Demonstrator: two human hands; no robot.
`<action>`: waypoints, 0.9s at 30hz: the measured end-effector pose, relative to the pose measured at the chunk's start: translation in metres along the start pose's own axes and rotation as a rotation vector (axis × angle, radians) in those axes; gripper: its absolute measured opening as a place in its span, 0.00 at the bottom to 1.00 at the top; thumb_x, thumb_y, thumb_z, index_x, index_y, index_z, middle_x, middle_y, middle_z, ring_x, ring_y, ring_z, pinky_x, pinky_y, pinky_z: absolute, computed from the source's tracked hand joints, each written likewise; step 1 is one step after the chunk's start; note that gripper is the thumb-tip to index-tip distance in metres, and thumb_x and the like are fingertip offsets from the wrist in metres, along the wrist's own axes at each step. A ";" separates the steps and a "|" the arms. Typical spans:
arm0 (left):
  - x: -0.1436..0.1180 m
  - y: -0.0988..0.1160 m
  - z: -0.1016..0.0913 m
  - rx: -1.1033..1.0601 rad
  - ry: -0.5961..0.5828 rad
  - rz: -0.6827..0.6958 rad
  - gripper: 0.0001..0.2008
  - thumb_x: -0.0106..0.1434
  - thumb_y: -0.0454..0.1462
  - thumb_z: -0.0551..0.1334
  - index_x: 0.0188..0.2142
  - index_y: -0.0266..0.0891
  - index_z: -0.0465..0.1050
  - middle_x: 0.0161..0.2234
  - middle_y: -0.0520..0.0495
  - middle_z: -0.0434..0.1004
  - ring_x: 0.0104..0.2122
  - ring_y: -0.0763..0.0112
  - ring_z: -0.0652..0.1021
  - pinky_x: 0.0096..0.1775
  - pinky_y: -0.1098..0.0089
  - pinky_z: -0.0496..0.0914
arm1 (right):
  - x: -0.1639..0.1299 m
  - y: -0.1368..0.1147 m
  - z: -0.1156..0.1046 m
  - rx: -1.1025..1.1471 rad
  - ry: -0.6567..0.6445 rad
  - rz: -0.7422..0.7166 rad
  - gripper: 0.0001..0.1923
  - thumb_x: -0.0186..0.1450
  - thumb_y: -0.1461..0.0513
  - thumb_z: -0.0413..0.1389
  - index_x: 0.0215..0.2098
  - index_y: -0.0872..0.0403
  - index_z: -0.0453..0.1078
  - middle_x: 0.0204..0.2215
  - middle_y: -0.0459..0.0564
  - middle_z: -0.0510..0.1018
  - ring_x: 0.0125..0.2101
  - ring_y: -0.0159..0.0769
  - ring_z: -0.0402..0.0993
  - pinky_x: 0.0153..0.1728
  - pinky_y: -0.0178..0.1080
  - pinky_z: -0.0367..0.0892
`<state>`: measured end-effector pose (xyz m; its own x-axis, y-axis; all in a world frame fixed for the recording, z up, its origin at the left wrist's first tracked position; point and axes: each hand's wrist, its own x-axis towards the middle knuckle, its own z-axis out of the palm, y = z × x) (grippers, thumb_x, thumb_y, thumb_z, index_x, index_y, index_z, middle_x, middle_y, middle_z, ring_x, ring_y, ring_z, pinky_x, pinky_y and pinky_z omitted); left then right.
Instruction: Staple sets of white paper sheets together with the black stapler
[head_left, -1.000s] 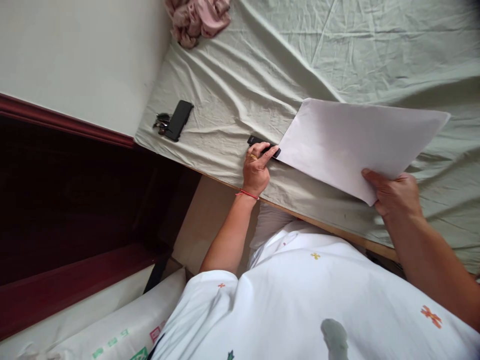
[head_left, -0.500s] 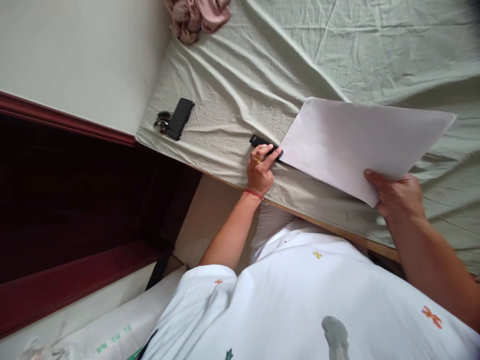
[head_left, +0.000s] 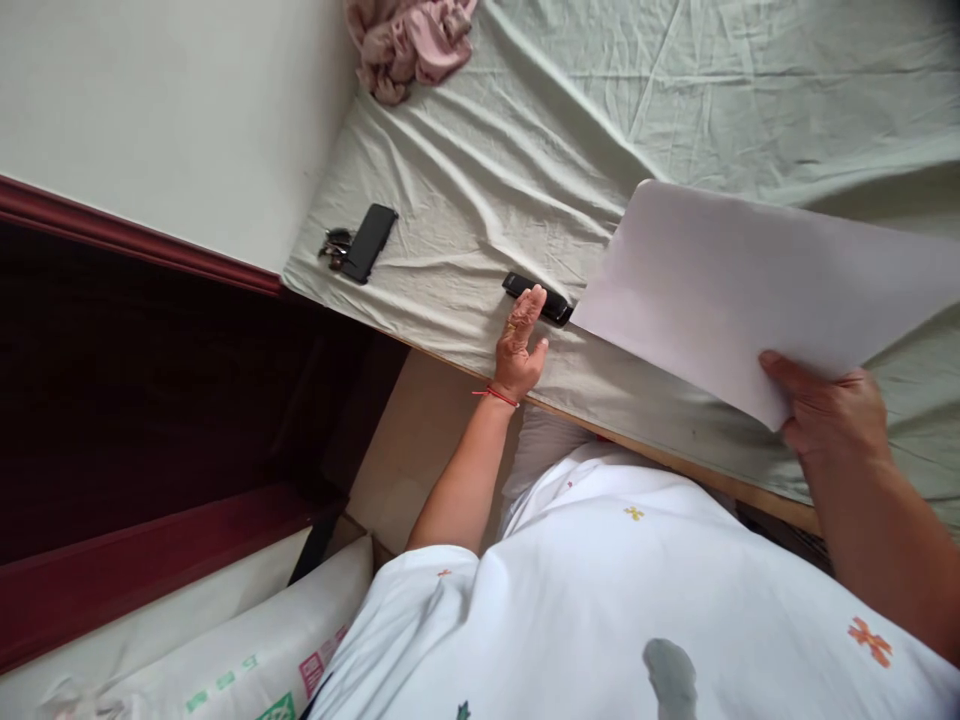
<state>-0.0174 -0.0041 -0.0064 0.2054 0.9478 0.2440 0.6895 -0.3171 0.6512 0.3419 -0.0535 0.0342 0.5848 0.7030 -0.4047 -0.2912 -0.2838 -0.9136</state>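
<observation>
a bed (head_left: 525, 150) under a creased pale green sheet (head_left: 712, 90) fills the view. on it lie a pink cloth (head_left: 412, 40) by the wall, a black phone (head_left: 369, 243) touching some keys (head_left: 335, 246), and a small black remote (head_left: 537, 298) near the edge.

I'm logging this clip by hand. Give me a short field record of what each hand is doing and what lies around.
left hand: open, fingertips on a small black device
right hand: grips the corner of a white sheet of paper, lifted off the bed
surface: pale green bedsheet, wrinkled
nearby: black phone beside keys; pink cloth by the wall
</observation>
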 end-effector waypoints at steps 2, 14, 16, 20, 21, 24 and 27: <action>-0.001 0.004 -0.002 -0.005 0.034 -0.015 0.34 0.70 0.43 0.58 0.73 0.44 0.56 0.74 0.39 0.58 0.75 0.56 0.58 0.73 0.55 0.56 | 0.000 -0.002 -0.008 0.014 -0.013 -0.006 0.20 0.35 0.64 0.76 0.25 0.50 0.78 0.36 0.46 0.84 0.41 0.38 0.80 0.44 0.39 0.81; -0.019 0.017 0.008 -0.565 0.257 -0.462 0.35 0.70 0.64 0.51 0.44 0.39 0.81 0.27 0.46 0.78 0.26 0.71 0.73 0.29 0.70 0.65 | 0.010 0.000 -0.005 -0.229 -0.333 0.025 0.21 0.41 0.57 0.78 0.32 0.53 0.82 0.36 0.47 0.84 0.35 0.35 0.76 0.35 0.38 0.76; -0.017 0.018 0.008 -0.493 0.203 -0.412 0.31 0.69 0.63 0.55 0.35 0.39 0.79 0.23 0.51 0.70 0.24 0.73 0.68 0.28 0.69 0.60 | 0.015 0.007 -0.005 -0.329 -0.397 0.036 0.20 0.43 0.54 0.78 0.31 0.53 0.82 0.34 0.46 0.83 0.33 0.33 0.74 0.34 0.37 0.74; -0.012 0.022 0.005 -0.256 0.141 -0.303 0.32 0.66 0.62 0.60 0.21 0.40 0.62 0.18 0.57 0.54 0.22 0.76 0.58 0.28 0.68 0.53 | 0.022 0.022 -0.011 -0.455 -0.461 -0.048 0.19 0.48 0.50 0.76 0.31 0.54 0.81 0.33 0.46 0.83 0.32 0.33 0.73 0.33 0.38 0.71; -0.011 0.022 0.005 -0.227 0.142 -0.291 0.32 0.67 0.62 0.59 0.21 0.40 0.60 0.18 0.57 0.53 0.22 0.76 0.57 0.28 0.68 0.52 | 0.022 0.024 -0.013 -0.473 -0.459 -0.097 0.19 0.49 0.50 0.75 0.30 0.54 0.81 0.31 0.45 0.82 0.31 0.33 0.72 0.32 0.38 0.70; -0.011 0.023 0.006 -0.196 0.150 -0.278 0.30 0.69 0.59 0.59 0.22 0.40 0.60 0.18 0.57 0.54 0.22 0.76 0.57 0.29 0.68 0.52 | 0.019 0.028 -0.016 -0.481 -0.438 -0.243 0.19 0.55 0.47 0.71 0.31 0.54 0.79 0.28 0.44 0.78 0.28 0.31 0.69 0.30 0.37 0.66; -0.012 0.023 0.007 -0.199 0.157 -0.273 0.27 0.69 0.57 0.60 0.24 0.40 0.62 0.19 0.57 0.55 0.22 0.76 0.58 0.29 0.68 0.53 | 0.018 0.029 -0.015 -0.459 -0.403 -0.374 0.18 0.62 0.46 0.65 0.36 0.52 0.78 0.28 0.43 0.77 0.28 0.30 0.67 0.30 0.36 0.63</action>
<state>0.0007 -0.0222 0.0009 -0.0871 0.9865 0.1389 0.5525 -0.0682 0.8307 0.3555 -0.0595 -0.0003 0.2325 0.9678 -0.0963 0.2744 -0.1603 -0.9482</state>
